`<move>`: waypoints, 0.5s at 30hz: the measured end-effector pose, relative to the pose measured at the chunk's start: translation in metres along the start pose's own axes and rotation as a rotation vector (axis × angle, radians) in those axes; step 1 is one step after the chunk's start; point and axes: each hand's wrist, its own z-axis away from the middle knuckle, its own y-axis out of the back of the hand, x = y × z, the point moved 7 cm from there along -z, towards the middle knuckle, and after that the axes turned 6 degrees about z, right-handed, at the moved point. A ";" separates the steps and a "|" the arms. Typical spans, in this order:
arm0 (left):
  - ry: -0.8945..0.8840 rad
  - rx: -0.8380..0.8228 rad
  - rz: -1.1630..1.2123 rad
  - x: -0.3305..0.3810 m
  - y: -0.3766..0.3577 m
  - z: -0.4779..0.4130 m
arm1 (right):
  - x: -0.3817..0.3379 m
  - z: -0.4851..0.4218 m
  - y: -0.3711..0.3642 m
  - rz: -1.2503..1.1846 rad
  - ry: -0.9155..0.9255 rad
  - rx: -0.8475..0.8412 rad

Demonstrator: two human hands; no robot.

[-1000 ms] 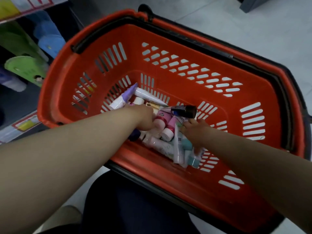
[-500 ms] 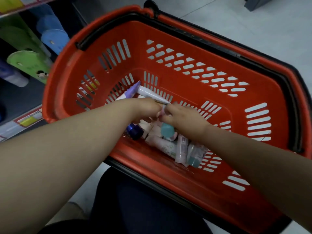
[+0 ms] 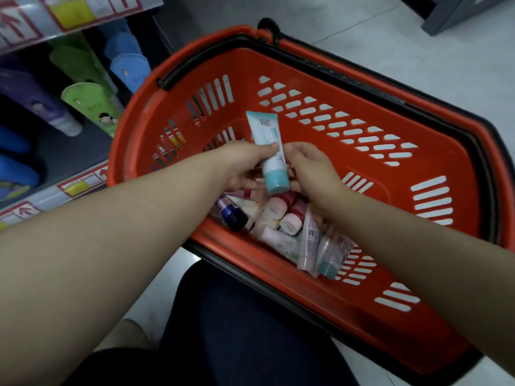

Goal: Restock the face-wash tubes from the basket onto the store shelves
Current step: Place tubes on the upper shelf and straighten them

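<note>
A white face-wash tube with a teal cap [image 3: 269, 146] stands cap-down above the pile, held between both hands. My left hand [image 3: 243, 165] grips its left side with thumb on the front. My right hand [image 3: 312, 168] pinches its right side. Below them, several more tubes [image 3: 281, 221] lie heaped in the near part of the red basket [image 3: 446, 151]: pink-capped, white, a dark blue-capped one [image 3: 232, 215] and a teal-capped one [image 3: 328, 267].
Store shelves at the left hold green [image 3: 89, 104], blue [image 3: 128, 62] and purple [image 3: 33, 101] packs, with price strips [image 3: 80, 185] along the shelf edges. Pale floor tiles lie behind the basket. My dark-clothed knee [image 3: 237, 330] is under the basket's near rim.
Both hands dug in the pile, came together on the teal-capped tube, and now have lifted it upright above the other tubes. The view shifted slightly toward the shelves.
</note>
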 end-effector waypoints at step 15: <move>-0.424 0.114 0.112 0.088 0.067 0.143 | -0.149 0.057 -0.057 -0.127 0.176 -0.318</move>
